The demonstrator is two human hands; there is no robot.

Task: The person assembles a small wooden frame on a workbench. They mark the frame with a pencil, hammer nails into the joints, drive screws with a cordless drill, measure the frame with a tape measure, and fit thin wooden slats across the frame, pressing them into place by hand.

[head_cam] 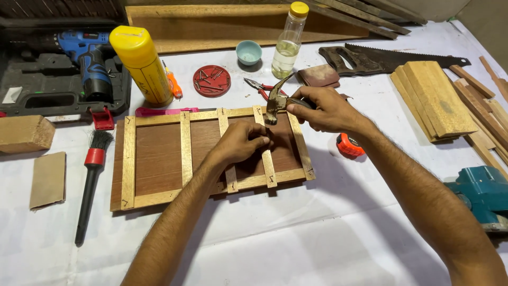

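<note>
Right now the wooden frame (159, 159) is lying flat near the middle of the white-covered counter (296, 238), its near edge leaving a wide bare stretch of cloth in front of it. The left hand (241, 143) is resting on the frame's right part, its fingers (259, 140) pinched together at a pale slat (264, 148); whatever they are pinching is too small to make out. The right hand (328, 108) is gripping a hammer (278, 100) close to its head, fingers wrapped tight around the handle, the worn metal head hovering just above the left fingertips. Most of the handle is hiding inside the fist.

Behind the frame, room is getting tight: a yellow can (140, 63), a round red lid of nails (211, 80), red-handled pliers (259, 87) and a clear bottle (288, 42) are crowding the far side. An orange tape measure (349, 145) is sitting just beside the right wrist. To the right, stacked pale wood strips (434, 100) and a rusty handsaw (381, 58) are lying well apart from the frame. A black brush (91, 185) is lying left of the frame, and a teal power tool (484, 193) is being cut off by the right edge
</note>
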